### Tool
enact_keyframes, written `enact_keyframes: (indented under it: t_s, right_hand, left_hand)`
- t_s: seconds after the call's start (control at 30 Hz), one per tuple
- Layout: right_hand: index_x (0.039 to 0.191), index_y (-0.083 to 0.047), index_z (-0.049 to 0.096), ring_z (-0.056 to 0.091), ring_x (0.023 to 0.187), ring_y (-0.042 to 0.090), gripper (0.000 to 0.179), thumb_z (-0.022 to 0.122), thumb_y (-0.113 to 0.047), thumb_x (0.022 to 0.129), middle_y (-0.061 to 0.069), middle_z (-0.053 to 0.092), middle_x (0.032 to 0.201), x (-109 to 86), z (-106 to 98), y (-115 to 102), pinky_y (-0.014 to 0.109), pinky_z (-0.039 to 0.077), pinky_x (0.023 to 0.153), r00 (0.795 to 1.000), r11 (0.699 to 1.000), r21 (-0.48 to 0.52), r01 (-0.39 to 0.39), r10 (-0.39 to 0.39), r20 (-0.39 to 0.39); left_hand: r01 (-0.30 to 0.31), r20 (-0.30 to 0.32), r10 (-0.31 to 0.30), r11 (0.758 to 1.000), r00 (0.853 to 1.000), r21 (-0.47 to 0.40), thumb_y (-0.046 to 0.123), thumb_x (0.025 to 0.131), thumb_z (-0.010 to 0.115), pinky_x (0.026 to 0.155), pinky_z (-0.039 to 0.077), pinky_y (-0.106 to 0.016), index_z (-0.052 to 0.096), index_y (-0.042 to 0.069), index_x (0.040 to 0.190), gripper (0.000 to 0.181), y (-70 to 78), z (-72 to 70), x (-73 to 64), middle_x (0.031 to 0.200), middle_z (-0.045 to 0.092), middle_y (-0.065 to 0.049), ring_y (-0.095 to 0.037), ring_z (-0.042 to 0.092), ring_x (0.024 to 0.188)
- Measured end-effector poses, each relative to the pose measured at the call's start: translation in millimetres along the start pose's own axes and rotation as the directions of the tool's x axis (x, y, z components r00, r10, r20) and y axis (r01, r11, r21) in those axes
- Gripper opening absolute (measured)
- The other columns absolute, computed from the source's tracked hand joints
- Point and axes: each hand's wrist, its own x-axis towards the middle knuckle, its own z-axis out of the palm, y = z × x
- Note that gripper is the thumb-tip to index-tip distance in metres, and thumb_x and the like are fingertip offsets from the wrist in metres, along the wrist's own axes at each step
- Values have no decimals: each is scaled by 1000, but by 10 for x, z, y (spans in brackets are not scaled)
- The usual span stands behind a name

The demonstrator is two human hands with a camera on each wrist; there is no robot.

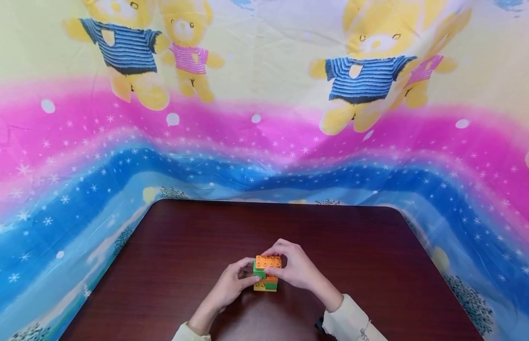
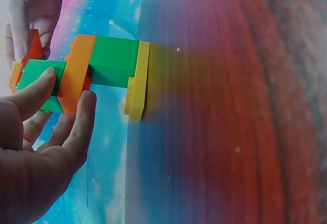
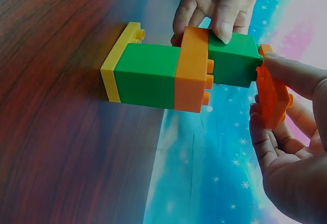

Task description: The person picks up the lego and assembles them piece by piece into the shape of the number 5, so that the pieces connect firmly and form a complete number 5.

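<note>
A small tower of toy building bricks stands on the table in front of me. Its base is a thin yellow plate point(image 3: 110, 73), with a tall green brick point(image 3: 145, 76) on one end. Over that lies an orange plate point(image 3: 191, 71), and a second green brick point(image 3: 232, 66) sits on it, offset to the left. My left hand point(image 1: 230, 284) pinches this upper green brick between thumb and fingers. At the top, my right hand point(image 1: 300, 267) holds another orange plate point(image 3: 273, 99) by its edges, tilted against the upper green brick's studs.
The dark brown wooden table point(image 1: 196, 237) has rounded far corners. A printed cloth point(image 1: 256, 142) with teddy bears and snowflakes hangs behind and along both sides. Something small and black point(image 1: 319, 325) shows beside the right sleeve.
</note>
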Motion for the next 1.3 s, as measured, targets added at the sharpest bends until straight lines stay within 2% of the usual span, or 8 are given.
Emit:
enact_keyframes:
  t_s: [0.17,0.5,0.8,1.03,1.3]
  right_hand:
    - [116,-26,78,57,89,8,30,86,-28,87,-15,63,99,-7,23,13,24,53,71,1000,1000,-2,-13,13,-2]
    - [117,-27,78,58,89,7,30,85,-29,87,-14,64,100,11,38,19,24,54,72,1000,1000,8,2,-2,-2]
    - [117,-27,78,57,90,7,30,85,-31,88,-14,64,100,12,72,30,23,54,73,1000,1000,10,-4,4,6]
    - [117,-26,79,58,90,7,31,85,-30,87,-14,64,100,4,77,29,23,55,72,1000,1000,4,-9,9,1]
    - [117,-25,79,57,89,7,31,86,-27,87,-13,64,100,-8,67,12,23,54,70,1000,1000,8,-18,18,3]
  left_hand:
    - [7,-5,-7,1000,1000,10,8,95,74,87,58,-26,65,5,132,39,12,3,-5,121,70,-16,-25,71,107]
    - [21,-8,-20,999,1000,45,12,95,75,86,58,-24,66,8,132,38,27,-1,9,120,71,-14,-21,71,106]
    - [-12,-8,12,998,1000,55,11,95,75,86,58,-24,66,6,130,37,23,6,-14,119,72,-15,-20,72,105]
    - [4,-9,-3,999,1000,44,11,94,76,86,57,-21,67,8,129,36,19,9,-5,118,72,-14,-21,71,105]
    - [-7,-7,7,998,1000,59,11,95,75,87,57,-22,66,8,130,36,20,12,1,118,72,-14,-19,71,105]
